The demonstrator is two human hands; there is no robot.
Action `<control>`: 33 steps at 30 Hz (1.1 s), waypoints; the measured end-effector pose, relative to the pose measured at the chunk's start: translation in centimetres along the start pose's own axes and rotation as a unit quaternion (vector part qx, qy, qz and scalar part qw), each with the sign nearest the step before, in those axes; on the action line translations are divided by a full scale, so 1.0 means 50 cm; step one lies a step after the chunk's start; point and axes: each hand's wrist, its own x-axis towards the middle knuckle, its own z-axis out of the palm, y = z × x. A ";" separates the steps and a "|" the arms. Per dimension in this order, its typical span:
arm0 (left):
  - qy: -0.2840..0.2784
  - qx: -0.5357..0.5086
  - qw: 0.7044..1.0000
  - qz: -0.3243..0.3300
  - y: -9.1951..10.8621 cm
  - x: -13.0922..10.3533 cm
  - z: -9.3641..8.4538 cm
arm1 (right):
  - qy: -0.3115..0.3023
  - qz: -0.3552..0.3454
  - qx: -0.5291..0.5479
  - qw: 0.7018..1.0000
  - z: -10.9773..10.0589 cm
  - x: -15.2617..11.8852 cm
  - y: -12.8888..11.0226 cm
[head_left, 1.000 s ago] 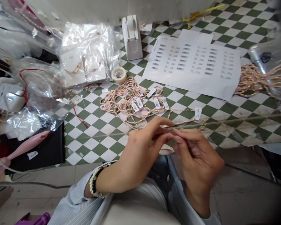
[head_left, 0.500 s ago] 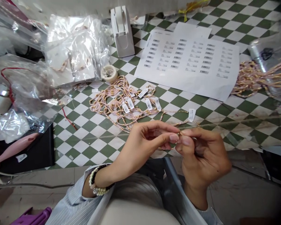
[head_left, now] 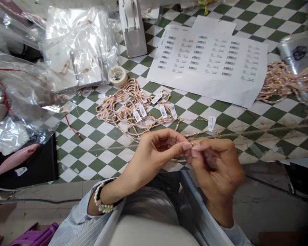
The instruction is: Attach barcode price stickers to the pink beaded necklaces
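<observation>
My left hand and my right hand meet near the table's front edge. Their fingertips pinch a small gold clasp between them. A short stretch of a beaded necklace shows below my left fingers; the rest of it is hidden by the hands. Just behind the hands lies a pile of pink and gold bead necklaces with several white barcode tags. One tag sits apart to the right, on a gold chain.
Behind the pile are a tape roll, a tape dispenser and barcode sheets. Plastic bags cover the left side, above a pink tool. More bead strands lie at the right on the checkered table.
Both hands have shifted slightly left, and the fingertips are closer together around the clasp. The view has moved a little; the things on the table lie as before.
</observation>
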 end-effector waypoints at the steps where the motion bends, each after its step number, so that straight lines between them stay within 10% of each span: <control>1: 0.004 0.004 1.000 0.004 -0.001 0.000 0.000 | -0.005 -0.001 -0.018 1.000 -0.003 -0.001 0.001; 15: 0.013 0.299 0.949 0.097 -0.001 -0.017 0.000 | -0.078 -0.082 -0.188 0.976 -0.037 0.020 -0.032; 23: -0.048 0.061 0.995 -0.069 -0.005 -0.013 -0.009 | -0.047 -0.167 -0.217 0.961 -0.060 0.011 -0.017; 33: -0.008 0.065 0.997 -0.048 -0.014 -0.015 0.011 | -0.051 -0.271 -0.293 0.916 -0.073 0.003 0.011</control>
